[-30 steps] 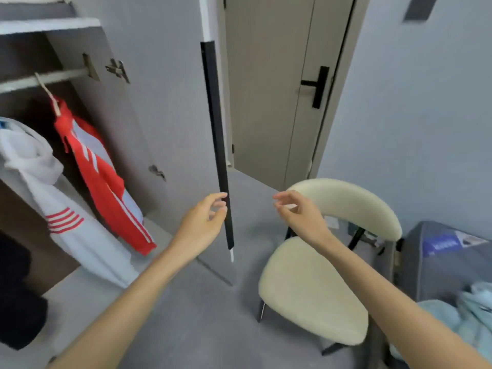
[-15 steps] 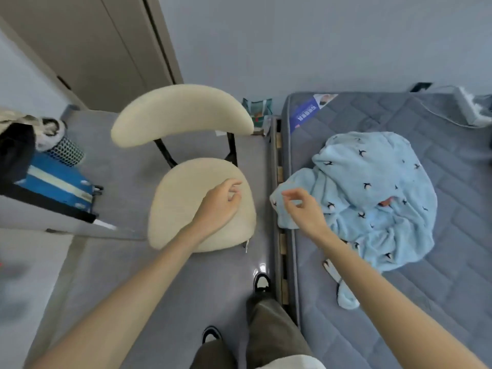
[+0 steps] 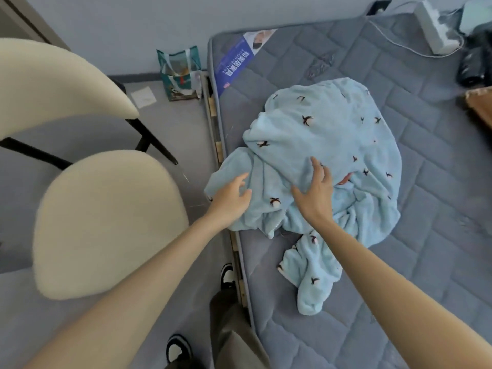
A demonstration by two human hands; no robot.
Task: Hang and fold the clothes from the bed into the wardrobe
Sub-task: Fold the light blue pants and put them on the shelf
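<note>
Both hands splayed and holding nothing: the right hand (image 3: 316, 193) is over the middle of the crumpled light-blue fleece garment (image 3: 332, 134) heaped on the mattress (image 3: 426, 262), the left hand (image 3: 231, 201) at its bedside edge, cloth just beneath both.

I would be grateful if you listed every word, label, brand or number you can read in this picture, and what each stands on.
Blue label at the corner of the mattress: white characters, upside down from this view, too blurred to quote.
Green bag on the floor: a printed picture and a small red mark; no text can be read.
White paper slip on the floor: nothing legible.
No other text shows.
</note>
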